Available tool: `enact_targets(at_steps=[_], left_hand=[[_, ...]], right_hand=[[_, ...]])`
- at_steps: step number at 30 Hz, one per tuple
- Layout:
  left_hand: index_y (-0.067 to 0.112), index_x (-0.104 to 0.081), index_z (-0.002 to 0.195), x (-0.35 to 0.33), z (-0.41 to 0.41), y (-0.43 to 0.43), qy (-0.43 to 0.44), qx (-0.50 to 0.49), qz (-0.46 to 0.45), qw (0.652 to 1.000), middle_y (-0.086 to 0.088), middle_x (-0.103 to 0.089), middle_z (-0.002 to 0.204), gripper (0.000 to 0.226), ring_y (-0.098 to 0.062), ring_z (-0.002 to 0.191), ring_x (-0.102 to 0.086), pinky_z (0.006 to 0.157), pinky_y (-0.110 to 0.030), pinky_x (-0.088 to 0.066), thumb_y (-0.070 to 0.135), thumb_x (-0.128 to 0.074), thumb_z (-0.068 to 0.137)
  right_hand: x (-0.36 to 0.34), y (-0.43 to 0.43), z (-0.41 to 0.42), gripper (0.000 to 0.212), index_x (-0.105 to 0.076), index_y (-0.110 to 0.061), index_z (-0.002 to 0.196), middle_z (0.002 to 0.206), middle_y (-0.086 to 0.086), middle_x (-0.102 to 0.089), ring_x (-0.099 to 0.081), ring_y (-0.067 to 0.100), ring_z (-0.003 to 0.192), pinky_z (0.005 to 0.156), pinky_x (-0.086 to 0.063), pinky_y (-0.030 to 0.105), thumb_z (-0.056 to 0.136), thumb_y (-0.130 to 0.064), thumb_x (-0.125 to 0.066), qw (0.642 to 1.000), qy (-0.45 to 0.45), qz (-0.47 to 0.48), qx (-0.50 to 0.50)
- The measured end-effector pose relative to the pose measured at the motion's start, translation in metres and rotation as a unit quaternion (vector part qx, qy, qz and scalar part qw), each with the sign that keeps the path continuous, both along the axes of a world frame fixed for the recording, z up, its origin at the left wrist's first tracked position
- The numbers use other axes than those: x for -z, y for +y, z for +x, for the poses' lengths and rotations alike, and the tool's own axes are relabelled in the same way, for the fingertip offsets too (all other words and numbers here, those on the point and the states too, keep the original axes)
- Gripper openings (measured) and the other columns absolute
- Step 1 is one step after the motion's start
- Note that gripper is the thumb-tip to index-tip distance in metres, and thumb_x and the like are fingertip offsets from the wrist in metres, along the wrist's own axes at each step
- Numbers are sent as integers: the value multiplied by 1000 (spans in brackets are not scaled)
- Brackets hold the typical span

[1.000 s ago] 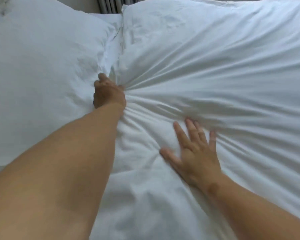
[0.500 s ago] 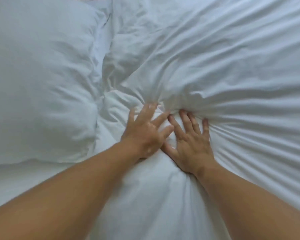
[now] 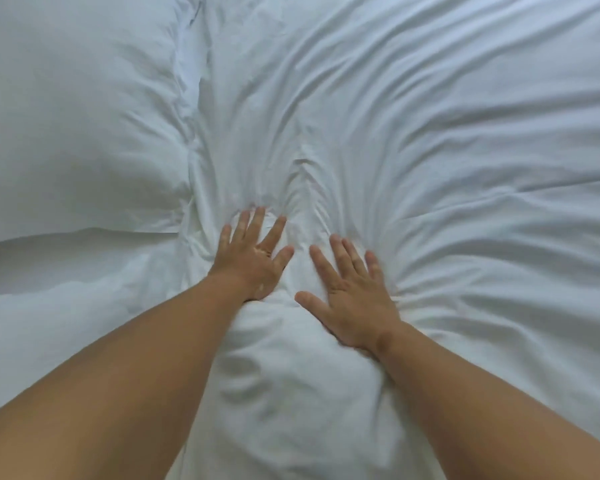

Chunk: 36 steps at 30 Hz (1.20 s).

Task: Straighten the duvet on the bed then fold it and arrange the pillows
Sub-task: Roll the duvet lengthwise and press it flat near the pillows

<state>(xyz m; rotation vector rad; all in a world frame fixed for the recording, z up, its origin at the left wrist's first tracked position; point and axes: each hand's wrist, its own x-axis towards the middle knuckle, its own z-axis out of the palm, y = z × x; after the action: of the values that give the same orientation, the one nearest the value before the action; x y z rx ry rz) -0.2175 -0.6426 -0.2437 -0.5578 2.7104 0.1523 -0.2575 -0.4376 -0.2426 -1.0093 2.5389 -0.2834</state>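
Centre of frame: left hand point(image 3: 253, 258) and right hand point(image 3: 355, 301) are down on white fabric, side by side, near each other but not touching.
Left side: fingers straight and fanned, palm pressing flat, gripping nothing.
Right side: same story, splayed wide with the thumb stuck out toward its partner, flat on the cloth, sitting a touch lower in frame.
Under the palms: the right pillow point(image 3: 458, 150), filling the centre and right of frame, with creases fanning out from both hands.
Upper left: the left pillow point(image 3: 77, 116), plump, its edge butting against the right pillow along a seam running up the frame.
Which way it lies: most of the right pillow sits up and to the right of the hands, which are planted on its lower-left part. The left hand is nearer the seam and the right hand nearer the bulk.
Long axis: looks to run left to right across the frame. Its far end is cut off, so that's a judgement.
Bottom centre: puffy bedding point(image 3: 291, 393) between the forearms. Pillow or duvet, I cannot tell.
Step in hand: pillow smoothing, I'd say.
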Motion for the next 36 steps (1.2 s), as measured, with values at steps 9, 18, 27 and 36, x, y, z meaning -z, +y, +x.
enact_targets(at_steps=[9,18,27,36], left_hand=[[38,-14,159,-22,215,119,102,-219,101,965,-3,-9,168,84,-24,154,-12,124,-46,-18,78,-29,87],[9,-61,113,-49,299,180,125,-450,153,871,-20,-68,114,57,-40,108,-62,88,-42,-49,62,-47,96],[4,-41,147,-46,362,178,40,-478,178,859,-25,-46,147,84,-42,134,-45,109,-45,-35,70,-28,97],[9,-62,111,-61,520,328,29,-501,190,844,-15,-69,113,78,-37,111,-60,90,-41,-45,80,-55,78]], right_hand=[[-24,94,189,79,-3,-37,160,169,-3,12,17,12,154,124,6,43,91,-72,-19,999,-27,-20,3],[-55,145,269,77,0,-37,160,169,-5,12,16,9,154,126,8,38,94,-68,-25,999,-35,-12,-29],[-32,248,346,80,-24,-21,159,167,6,-20,-15,23,155,121,-8,48,94,-66,-35,997,0,48,-62],[-36,283,405,85,6,-25,161,169,1,14,18,17,154,125,8,49,94,-71,-20,997,-30,35,-67]])
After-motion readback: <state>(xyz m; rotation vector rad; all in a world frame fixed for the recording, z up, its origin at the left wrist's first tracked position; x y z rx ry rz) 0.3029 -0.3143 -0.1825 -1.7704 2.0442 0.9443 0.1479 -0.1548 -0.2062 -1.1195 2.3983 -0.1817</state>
